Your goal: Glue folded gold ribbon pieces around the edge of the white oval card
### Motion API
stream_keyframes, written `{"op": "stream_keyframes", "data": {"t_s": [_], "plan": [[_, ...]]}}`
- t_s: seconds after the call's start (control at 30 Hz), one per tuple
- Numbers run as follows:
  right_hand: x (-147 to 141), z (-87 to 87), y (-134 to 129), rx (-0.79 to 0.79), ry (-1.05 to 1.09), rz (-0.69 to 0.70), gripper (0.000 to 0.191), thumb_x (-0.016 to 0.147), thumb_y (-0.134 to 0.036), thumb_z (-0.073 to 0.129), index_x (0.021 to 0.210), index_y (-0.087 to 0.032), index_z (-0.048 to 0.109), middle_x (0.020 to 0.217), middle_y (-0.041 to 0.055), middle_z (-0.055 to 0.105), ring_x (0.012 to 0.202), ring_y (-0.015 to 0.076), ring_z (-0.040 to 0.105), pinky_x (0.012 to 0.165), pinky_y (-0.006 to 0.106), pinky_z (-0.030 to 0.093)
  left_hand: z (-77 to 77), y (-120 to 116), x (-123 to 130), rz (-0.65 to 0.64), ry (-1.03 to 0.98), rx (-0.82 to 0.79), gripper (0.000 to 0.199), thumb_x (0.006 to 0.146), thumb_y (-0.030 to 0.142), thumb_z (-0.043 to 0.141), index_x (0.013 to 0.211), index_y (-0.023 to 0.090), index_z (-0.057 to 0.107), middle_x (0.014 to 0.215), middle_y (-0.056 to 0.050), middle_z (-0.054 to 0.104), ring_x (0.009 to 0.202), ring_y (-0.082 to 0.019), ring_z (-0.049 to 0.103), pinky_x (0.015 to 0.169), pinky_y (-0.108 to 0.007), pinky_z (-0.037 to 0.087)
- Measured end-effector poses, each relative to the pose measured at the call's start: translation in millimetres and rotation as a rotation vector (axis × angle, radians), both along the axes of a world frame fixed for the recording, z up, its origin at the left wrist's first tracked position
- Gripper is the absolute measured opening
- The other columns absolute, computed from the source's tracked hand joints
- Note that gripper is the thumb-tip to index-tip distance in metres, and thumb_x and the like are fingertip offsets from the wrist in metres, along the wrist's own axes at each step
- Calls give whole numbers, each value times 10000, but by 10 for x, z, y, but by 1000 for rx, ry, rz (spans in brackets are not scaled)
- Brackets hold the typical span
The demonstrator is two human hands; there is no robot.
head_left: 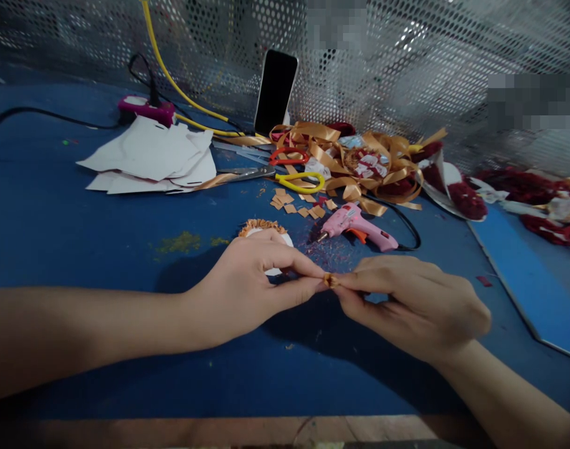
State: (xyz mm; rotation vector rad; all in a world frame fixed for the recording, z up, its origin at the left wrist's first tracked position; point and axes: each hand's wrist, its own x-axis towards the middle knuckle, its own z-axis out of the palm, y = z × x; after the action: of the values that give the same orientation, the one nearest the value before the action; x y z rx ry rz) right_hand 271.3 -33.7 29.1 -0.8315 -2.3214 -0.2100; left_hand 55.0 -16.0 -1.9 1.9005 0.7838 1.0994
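Note:
A small piece of golden-tan ribbon [330, 280] is pinched between both my hands, over the middle of the blue table. My left hand [259, 274] grips its left side with thumb and forefinger. From the other side, the fingertips of my right hand [406, 302] press on the same piece. Behind my left hand lies a white piece edged with gathered tan ribbon [262, 226], partly hidden by the hand. A pink glue gun [357, 226] rests just beyond my right hand, its nozzle pointing left. Several small tan ribbon squares [289, 208] are scattered behind it.
Yellow-handled scissors [300, 183] and red-handled scissors [289, 156] lie by a heap of tan ribbon [373, 168]. White sheets [149, 156] are stacked at left, near a purple power strip [146, 111]. A phone [276, 92] leans against the perforated metal screen [210, 56]. A blue board [532, 274] lies right.

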Motion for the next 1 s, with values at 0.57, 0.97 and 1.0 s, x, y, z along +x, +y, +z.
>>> {"op": "stream_keyframes", "data": {"t_s": [0.57,0.97,1.0], "plan": [[102,6,35,-111,17,236,127,868,-105,695,947,-200,668,717,-14,754,630,101,719,603,210,569,5,4,-30,-105,20,91,21,831,165,808,846,175,797,749,41,752,746,-86,602,730,-188,463],[85,7,31,-229,99,269,188,854,-77,667,961,-230,645,771,-11,738,668,99,716,599,195,559,51,-3,-25,-188,-42,187,100,843,89,765,864,186,775,813,7,806,723,-115,684,774,-256,506],[83,4,33,-241,103,269,186,856,-77,666,958,-230,637,775,-9,734,675,100,715,599,195,555,53,-2,-22,-187,-37,177,107,844,87,761,865,191,773,819,10,807,724,-116,687,776,-260,508]]}}
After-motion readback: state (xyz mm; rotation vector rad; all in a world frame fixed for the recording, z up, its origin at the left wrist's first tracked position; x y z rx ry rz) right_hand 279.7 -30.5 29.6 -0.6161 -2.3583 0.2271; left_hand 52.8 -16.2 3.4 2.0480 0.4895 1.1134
